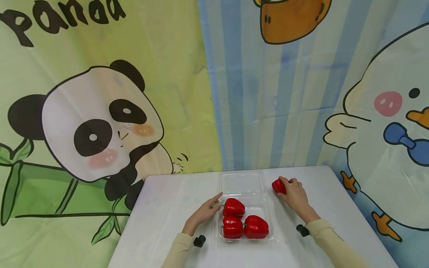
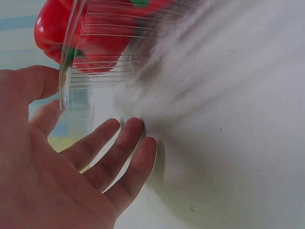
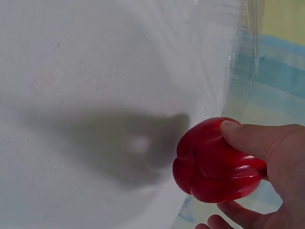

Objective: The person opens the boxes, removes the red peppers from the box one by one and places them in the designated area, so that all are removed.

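Note:
A clear plastic clamshell box lies on the table with its lid folded back. Three red bell peppers sit in its base: one at the back left, one at the front left and one at the front right. My left hand is at the box's left edge. Its thumb and index finger touch the rim, while the other fingers are spread beside the wall. To the right of the box, my right hand grips another red bell pepper between thumb and fingers, above the table.
The box's transparent lid lies flat towards the back of the white table. Behind the table hangs a cartoon-printed cloth. A small black device sits at each wrist.

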`<control>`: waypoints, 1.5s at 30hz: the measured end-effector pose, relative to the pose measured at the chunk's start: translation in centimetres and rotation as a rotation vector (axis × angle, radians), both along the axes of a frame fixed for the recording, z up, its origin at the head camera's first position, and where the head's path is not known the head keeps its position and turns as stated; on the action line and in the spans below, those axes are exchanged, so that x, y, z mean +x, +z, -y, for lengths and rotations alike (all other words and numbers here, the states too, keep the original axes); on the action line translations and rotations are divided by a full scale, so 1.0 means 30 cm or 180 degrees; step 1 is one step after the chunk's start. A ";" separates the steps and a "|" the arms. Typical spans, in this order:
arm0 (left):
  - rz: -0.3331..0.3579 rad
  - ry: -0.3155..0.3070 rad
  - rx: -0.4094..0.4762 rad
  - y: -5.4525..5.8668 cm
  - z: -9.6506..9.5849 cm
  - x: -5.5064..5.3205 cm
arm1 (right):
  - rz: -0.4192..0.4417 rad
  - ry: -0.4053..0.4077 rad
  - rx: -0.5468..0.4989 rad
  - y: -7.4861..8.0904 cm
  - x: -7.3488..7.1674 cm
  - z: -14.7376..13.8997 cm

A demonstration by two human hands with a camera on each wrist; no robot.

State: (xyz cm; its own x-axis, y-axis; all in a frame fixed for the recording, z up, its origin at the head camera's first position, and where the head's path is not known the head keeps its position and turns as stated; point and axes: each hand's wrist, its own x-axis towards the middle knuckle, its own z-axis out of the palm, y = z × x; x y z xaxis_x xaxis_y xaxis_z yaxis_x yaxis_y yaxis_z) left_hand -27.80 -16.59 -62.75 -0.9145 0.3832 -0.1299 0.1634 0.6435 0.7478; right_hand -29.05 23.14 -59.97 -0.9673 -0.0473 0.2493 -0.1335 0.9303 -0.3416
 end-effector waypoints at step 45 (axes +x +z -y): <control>0.0030 -0.0009 0.0090 -0.007 0.002 -0.002 | 0.0229 -0.0471 0.0308 -0.028 -0.056 0.040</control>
State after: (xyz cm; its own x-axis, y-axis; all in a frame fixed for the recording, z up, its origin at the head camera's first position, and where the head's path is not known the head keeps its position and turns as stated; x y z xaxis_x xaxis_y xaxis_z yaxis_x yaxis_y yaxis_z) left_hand -27.87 -16.66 -62.96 -0.9122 0.3893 -0.1276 0.1580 0.6217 0.7671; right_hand -30.74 21.95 -60.83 -0.9806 0.0763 0.1803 0.0287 0.9669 -0.2534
